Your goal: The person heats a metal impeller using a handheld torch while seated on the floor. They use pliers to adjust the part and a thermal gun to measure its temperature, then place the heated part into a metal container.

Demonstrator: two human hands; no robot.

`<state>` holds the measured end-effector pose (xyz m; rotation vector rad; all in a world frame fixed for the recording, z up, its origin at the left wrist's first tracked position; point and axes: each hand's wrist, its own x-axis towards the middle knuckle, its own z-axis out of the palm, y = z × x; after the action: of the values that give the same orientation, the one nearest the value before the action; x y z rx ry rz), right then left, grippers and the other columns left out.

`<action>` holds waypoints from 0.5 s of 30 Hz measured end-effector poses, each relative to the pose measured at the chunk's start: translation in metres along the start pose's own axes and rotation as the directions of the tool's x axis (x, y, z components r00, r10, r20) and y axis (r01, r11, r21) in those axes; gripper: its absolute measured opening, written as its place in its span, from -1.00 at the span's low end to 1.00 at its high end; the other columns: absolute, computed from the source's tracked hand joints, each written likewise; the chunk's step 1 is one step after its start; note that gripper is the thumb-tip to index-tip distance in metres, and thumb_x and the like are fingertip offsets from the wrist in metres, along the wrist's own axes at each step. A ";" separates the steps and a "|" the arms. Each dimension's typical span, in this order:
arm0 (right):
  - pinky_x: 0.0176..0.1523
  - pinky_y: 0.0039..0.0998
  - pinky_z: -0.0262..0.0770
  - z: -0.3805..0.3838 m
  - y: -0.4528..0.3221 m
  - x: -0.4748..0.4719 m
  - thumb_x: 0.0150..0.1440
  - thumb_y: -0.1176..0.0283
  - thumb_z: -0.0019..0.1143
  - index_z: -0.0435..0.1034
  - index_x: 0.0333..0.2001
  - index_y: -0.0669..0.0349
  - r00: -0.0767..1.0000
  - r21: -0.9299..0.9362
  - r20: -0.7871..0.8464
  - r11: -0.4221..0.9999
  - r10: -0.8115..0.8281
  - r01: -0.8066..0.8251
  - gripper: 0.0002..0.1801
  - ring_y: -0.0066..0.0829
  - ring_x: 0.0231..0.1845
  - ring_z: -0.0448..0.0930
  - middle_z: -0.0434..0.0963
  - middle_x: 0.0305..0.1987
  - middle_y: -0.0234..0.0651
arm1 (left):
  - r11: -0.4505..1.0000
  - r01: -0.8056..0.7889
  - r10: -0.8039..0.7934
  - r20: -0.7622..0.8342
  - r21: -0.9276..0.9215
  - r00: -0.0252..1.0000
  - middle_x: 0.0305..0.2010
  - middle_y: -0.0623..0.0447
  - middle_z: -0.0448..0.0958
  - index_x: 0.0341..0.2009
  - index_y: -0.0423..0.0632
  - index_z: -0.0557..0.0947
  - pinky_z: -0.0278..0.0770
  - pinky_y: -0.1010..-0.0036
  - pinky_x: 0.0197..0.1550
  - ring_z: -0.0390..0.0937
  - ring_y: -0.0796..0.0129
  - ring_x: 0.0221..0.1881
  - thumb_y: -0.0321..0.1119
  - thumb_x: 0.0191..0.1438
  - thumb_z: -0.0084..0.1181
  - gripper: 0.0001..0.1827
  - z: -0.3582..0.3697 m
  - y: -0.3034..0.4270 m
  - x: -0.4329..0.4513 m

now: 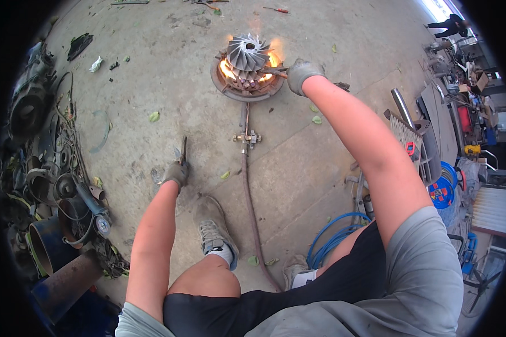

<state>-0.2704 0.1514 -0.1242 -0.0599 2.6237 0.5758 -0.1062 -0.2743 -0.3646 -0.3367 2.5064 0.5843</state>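
Note:
A bladed metal impeller [248,54] sits over a round gas burner [253,97] on the concrete floor, with orange flames around its lower part. My right hand [304,76], in a grey glove, is closed on a dark metal tool [278,71] that reaches to the impeller's lower right side; the tool's far end is partly hidden by flame and blades. Also gloved, my left hand [177,172] grips a dark, narrow tool [184,147] upright above the floor, left of the burner's hose [248,198]. What kind of tool each is, I cannot tell.
Brass valves [248,138] join the hose to the burner's pipe. At the left lie an angle grinder [92,202], cables and metal pipes [67,282]. A coiled blue hose [333,240] and a blue cable reel [442,192] are at the right. A screwdriver [278,10] lies beyond the burner; a person [449,27] stands far right.

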 end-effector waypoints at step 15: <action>0.14 -0.02 0.56 0.054 0.102 -0.254 0.40 0.01 -0.03 0.58 0.06 0.14 0.956 0.253 0.293 0.965 -0.011 -0.066 -0.53 0.11 0.04 0.65 0.65 -0.08 0.08 | 0.990 0.049 -0.056 0.056 0.130 0.997 0.09 -0.37 0.65 0.07 -0.19 0.69 0.54 0.02 0.19 0.62 -0.27 0.13 0.02 0.28 0.01 -0.45 0.005 0.006 0.010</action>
<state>-0.0333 0.2536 -0.0173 0.1352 2.3878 0.2228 -0.1147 -0.2676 -0.3723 -0.3305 2.4554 0.4034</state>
